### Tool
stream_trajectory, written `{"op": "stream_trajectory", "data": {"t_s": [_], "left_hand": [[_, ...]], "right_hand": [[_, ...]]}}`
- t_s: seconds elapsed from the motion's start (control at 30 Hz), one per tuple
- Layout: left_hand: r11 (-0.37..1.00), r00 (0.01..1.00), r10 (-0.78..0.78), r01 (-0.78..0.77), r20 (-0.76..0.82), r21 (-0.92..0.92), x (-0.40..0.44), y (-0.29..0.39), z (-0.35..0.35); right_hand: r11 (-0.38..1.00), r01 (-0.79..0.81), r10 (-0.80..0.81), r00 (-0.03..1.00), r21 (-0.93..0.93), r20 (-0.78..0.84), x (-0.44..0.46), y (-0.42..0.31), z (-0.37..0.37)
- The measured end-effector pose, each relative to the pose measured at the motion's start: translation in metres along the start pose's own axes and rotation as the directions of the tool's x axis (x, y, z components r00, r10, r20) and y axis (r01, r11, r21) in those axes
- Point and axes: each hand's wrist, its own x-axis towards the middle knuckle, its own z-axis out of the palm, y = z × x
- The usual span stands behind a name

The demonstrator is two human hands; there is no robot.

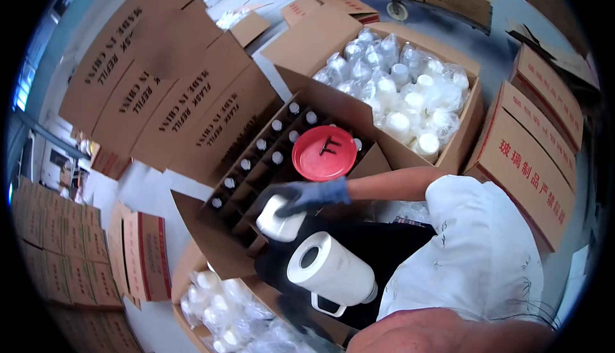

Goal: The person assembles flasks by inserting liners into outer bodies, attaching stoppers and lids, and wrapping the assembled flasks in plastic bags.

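My gloved right hand (301,197) clasps a rounded white piece (278,223) beside the divided carton (208,234); my blurred left hand's (307,321) grip I cannot tell. The smooth, cylindrical jug (343,276) rests on dark trousers (378,238).

The light is bright, edges bow, the right hand (293,199) blurs.

Your jug (343,276)'s white, dish (317,164)'s bright red, right glove (306,197) looks blue-grey (kinda blurry tho), and your white shirt (471,244)'s got dark sprigs.

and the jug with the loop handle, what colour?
The jug is white; shows best in the head view.
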Motion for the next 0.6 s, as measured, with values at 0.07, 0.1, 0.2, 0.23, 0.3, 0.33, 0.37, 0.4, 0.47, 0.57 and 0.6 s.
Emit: {"op": "stream_trajectory", "data": {"t_s": [0.07, 0.1, 0.2, 0.23, 0.3, 0.33, 0.37, 0.4, 0.47, 0.57, 0.6], "left_hand": [[0.999, 0.999, 0.020, -0.019, 0.026, -0.030, -0.004, 0.011, 0.009], [0.999, 0.999, 0.027, -0.025, 0.030, -0.043, -0.006, 0.015, 0.013], [0.997, 0.998, 0.039, -0.036, 0.039, -0.068, -0.010, 0.027, 0.018], [0.996, 0.998, 0.046, -0.043, 0.033, -0.073, -0.012, 0.028, 0.019], [0.995, 0.999, 0.052, -0.050, 0.017, -0.084, -0.016, 0.033, 0.019], [0.994, 0.999, 0.054, -0.054, 0.004, -0.093, -0.016, 0.035, 0.018], [0.993, 0.998, 0.058, -0.059, -0.011, -0.100, -0.018, 0.037, 0.018], [0.993, 0.998, 0.055, -0.058, -0.028, -0.100, -0.019, 0.039, 0.017], [0.991, 0.996, 0.056, -0.063, -0.064, -0.117, -0.021, 0.042, 0.020], [0.985, 0.992, 0.016, -0.037, -0.126, -0.170, -0.028, 0.047, 0.014], [0.977, 0.988, -0.022, -0.012, -0.155, -0.212, -0.032, 0.043, 0.010]], "right_hand": [[0.988, -0.069, 0.094, 0.979, 0.138, -0.179, -0.038, 0.022, -0.049], [0.996, -0.063, 0.075, 0.974, 0.063, -0.212, -0.060, 0.024, -0.060], [0.969, -0.109, 0.040, 0.955, -0.223, -0.293, -0.117, 0.026, -0.067], [0.968, -0.083, 0.013, 0.959, -0.235, -0.284, -0.131, 0.028, -0.066], [0.936, 0.035, -0.121, 0.966, -0.350, -0.227, -0.151, 0.016, -0.055], [0.953, 0.088, -0.150, 0.969, -0.290, -0.199, -0.156, 0.006, -0.046], [0.915, 0.175, -0.252, 0.952, -0.363, -0.175, -0.160, -0.002, -0.035], [0.868, 0.254, -0.343, 0.928, -0.427, -0.146, -0.164, -0.012, -0.022], [0.591, 0.489, -0.534, 0.833, -0.642, 0.143, -0.163, -0.036, 0.003], [0.132, 0.727, -0.501, 0.635, -0.673, 0.588, -0.148, -0.048, 0.037], [-0.068, 0.736, -0.436, 0.585, -0.673, 0.684, -0.144, -0.049, 0.041]]}}
